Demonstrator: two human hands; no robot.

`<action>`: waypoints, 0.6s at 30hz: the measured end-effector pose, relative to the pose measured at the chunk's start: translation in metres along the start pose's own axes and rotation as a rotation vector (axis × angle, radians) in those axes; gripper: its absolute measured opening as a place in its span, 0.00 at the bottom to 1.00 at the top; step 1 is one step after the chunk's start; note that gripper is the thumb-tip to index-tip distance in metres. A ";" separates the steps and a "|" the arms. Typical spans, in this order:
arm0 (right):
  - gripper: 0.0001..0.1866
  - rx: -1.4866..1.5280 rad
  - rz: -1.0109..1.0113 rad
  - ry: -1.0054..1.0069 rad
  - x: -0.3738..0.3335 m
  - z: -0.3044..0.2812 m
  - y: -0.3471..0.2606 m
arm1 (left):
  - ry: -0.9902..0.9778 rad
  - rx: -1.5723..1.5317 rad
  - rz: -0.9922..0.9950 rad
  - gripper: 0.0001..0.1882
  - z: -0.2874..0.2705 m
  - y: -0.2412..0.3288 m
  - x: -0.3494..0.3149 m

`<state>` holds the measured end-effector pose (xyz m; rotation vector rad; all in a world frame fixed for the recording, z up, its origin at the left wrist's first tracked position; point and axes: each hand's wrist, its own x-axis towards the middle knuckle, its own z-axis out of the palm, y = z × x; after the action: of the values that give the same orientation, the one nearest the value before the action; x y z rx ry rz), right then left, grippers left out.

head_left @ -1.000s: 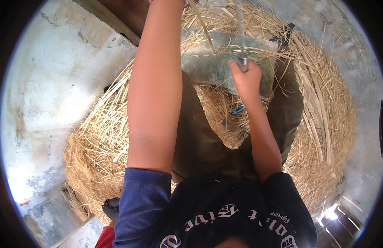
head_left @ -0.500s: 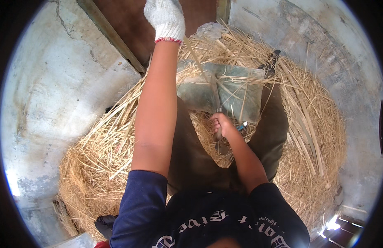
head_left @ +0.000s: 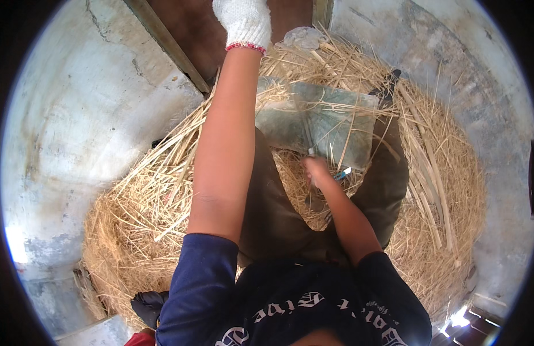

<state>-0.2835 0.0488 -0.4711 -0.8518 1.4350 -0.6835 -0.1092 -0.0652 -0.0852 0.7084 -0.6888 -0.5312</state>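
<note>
My left hand (head_left: 244, 22), in a white knitted glove with a red cuff edge, reaches far forward to the top of the view. Its fingers are cut off by the frame edge. Below it and to its right, my bare right hand (head_left: 317, 171) is wrapped round the handle of a knife (head_left: 308, 131), whose long narrow blade points away from me. The hand and blade are slightly blurred. Under the blade, a worn grey-green sheet (head_left: 278, 124) lies across my legs, with pale thin strips on it. Close to my right hand is a small blue object (head_left: 343, 173).
Piled straw-like shavings and strips (head_left: 134, 230) surround my legs. Longer flat strips (head_left: 431, 167) lie to the right. Pale curved-looking walls (head_left: 94, 115) stand on both sides, with a brown panel (head_left: 180, 29) ahead. A black bundle (head_left: 148, 305) sits at the lower left.
The whole view has shifted a little, so most things sit further right. My right hand still grips the knife, now blurred. A pale strip seen beside the glove earlier no longer shows clearly.
</note>
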 end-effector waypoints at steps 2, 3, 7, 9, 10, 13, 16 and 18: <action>0.10 -0.114 0.107 -0.014 0.004 -0.004 0.014 | -0.057 -0.043 -0.032 0.19 0.002 -0.001 -0.003; 0.10 -0.194 0.045 0.027 0.002 -0.006 0.014 | -0.047 -0.027 -0.016 0.19 0.003 -0.001 -0.004; 0.10 -0.001 0.089 -0.006 -0.024 -0.006 -0.030 | -0.065 -0.057 0.041 0.17 0.001 0.000 0.002; 0.12 0.015 -0.075 0.017 -0.045 -0.003 -0.065 | -0.115 -0.145 0.042 0.17 -0.003 0.000 0.007; 0.13 0.081 -0.210 0.022 -0.053 -0.004 -0.082 | -0.147 -0.205 0.042 0.17 -0.003 -0.001 0.010; 0.17 0.316 -0.546 -0.096 -0.070 -0.004 -0.103 | -0.071 -0.083 0.120 0.15 -0.005 -0.003 0.013; 0.19 0.498 -0.565 -0.154 -0.068 0.014 -0.076 | -0.092 -0.128 0.157 0.13 0.000 -0.009 0.016; 0.17 0.049 -0.335 -0.020 -0.058 0.026 -0.048 | -0.105 -0.136 0.185 0.13 -0.001 -0.012 0.012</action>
<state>-0.2562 0.0731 -0.4007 -1.0699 1.2632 -0.9549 -0.1026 -0.0806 -0.0900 0.4860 -0.7998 -0.4429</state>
